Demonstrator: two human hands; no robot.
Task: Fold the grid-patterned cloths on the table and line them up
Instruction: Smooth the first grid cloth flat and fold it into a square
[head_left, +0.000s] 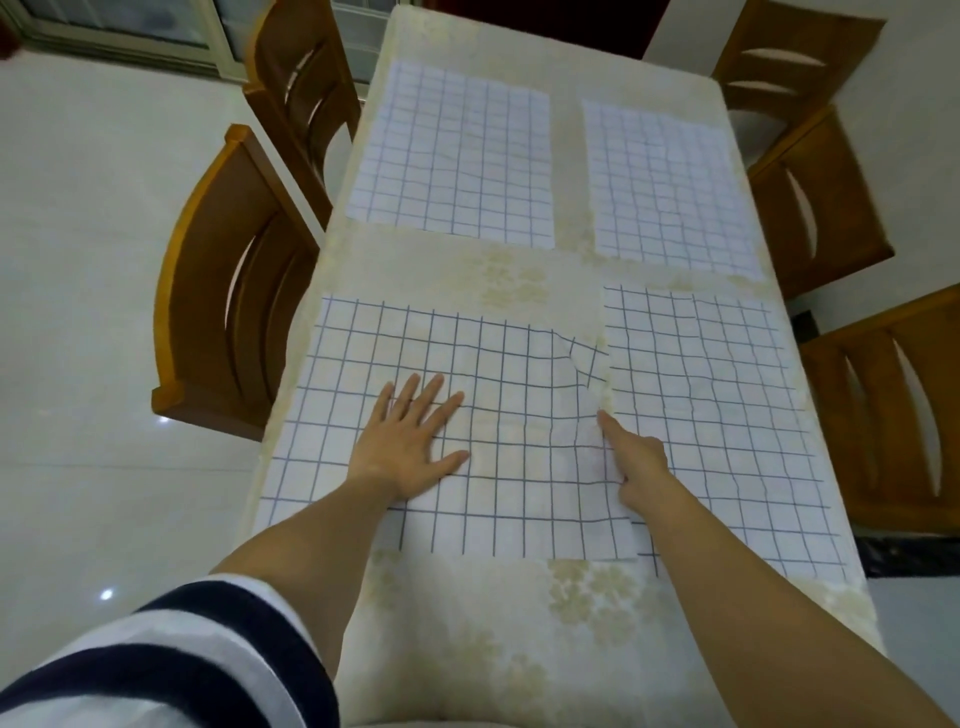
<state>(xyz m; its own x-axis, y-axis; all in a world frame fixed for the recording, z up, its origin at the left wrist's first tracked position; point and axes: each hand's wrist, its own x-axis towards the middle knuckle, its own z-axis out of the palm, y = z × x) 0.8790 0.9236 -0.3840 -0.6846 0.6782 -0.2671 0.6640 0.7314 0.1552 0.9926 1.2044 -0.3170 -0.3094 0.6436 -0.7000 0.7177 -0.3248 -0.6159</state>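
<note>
Several white cloths with a dark grid lie flat on the table (519, 649). The near left cloth (509, 499) has its right edge lifted and its top right corner turned over. My left hand (410, 441) presses flat on it with spread fingers. My right hand (636, 460) is at that lifted right edge, index finger stretched forward, thumb and other fingers pinching the cloth's edge. The near right cloth (727, 431) lies beside it, partly under my right forearm. Two more lie at the back, the far left cloth (452, 156) and the far right cloth (670, 192).
The table wears a cream floral covering. Wooden chairs stand along both long sides: two on the left (234, 291) and several on the right (831, 208). A pale tiled floor (93, 260) surrounds the table, with a window frame at the far left.
</note>
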